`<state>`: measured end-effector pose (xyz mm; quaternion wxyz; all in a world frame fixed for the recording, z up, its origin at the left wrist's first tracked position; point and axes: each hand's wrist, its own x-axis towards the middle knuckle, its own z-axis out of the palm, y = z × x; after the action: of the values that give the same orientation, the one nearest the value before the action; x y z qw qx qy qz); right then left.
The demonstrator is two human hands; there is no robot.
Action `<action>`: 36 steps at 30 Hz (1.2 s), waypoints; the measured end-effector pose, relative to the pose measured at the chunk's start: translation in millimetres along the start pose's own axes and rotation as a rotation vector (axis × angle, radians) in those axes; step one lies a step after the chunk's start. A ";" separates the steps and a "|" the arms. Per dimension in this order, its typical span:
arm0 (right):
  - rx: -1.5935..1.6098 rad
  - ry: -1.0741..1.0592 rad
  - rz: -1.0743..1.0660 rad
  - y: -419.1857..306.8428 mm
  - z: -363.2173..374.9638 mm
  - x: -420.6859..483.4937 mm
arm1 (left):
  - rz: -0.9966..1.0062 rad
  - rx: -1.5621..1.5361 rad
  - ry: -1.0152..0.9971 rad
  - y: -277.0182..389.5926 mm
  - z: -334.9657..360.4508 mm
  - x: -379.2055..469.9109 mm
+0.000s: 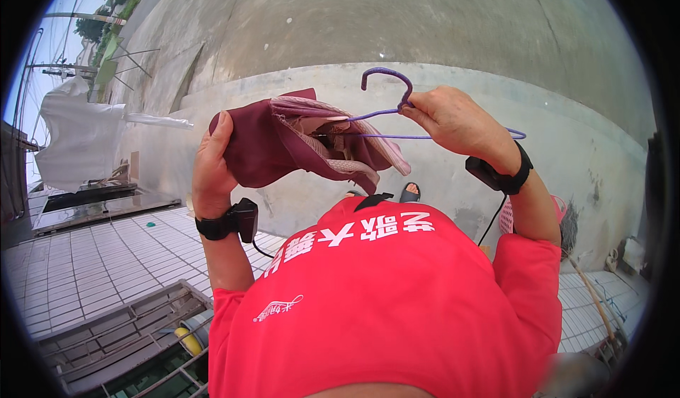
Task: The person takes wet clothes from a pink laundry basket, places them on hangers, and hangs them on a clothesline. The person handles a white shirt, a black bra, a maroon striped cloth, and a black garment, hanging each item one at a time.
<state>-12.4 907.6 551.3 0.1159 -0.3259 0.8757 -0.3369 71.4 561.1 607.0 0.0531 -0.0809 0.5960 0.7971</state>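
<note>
Bunched up in front of me is a maroon cloth garment [260,143] with pale pink edges, its opening facing right. My left hand [215,156] grips its left end, thumb on top. A purple clothes hanger [380,114] lies sideways, and my right hand [451,119] is closed on it just below the hook. One end of the hanger reaches into the garment's opening; the other sticks out past my right wrist. Folds of cloth hide the hanger's inner end. Both wrists wear black straps with a small device.
A white garment [79,132] hangs at the left. Below left is a metal window grille [133,339] on the tiled wall [106,260]. A pink basket [507,217] stands on the concrete ground behind my right arm, beside a bundle of bristles [569,230]. A wooden stick [592,294] leans at the lower right.
</note>
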 end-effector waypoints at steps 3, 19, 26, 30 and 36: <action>-0.016 0.002 0.051 6.8 -12.9 -9.5 | 0.027 0.014 0.014 2.8 -3.4 1.3; 0.598 -0.022 -0.312 -26.2 -7.1 1.5 | 0.067 0.828 -0.377 -11.3 85.0 17.5; 0.707 -0.102 -0.263 -29.8 11.9 9.2 | -0.395 0.761 -0.328 5.8 92.1 10.3; 0.805 -0.165 -0.390 40.4 -23.7 13.2 | -0.183 0.883 -0.356 5.8 75.7 6.3; 0.873 -0.207 0.013 146.7 24.2 29.6 | -0.357 0.743 -0.285 31.7 66.0 -3.2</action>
<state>-97.0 958.2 436.0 0.3317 -0.2729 0.6374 -0.6397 64.4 615.3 655.8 0.2972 -0.0471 0.8058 0.5100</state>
